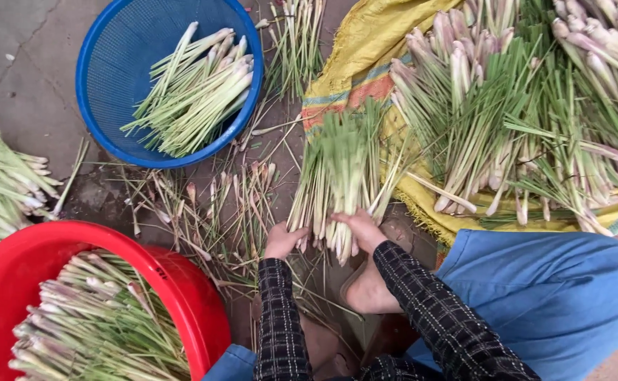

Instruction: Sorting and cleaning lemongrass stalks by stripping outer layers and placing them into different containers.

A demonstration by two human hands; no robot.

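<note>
A bundle of lemongrass stalks [338, 169] lies on the ground in front of me, pale root ends toward me and green tops pointing away. My left hand [283, 240] grips the left side of the root ends. On the right side of the same ends, my right hand [362, 229] is closed around the bundle. Both sleeves are black with a white check.
A blue basket [104, 77] with trimmed stalks sits at top left. A red basin [182, 296] full of stalks is at bottom left. A big heap of lemongrass [520, 120] lies on a yellow sack [358, 49] at right. Loose trimmings litter the ground.
</note>
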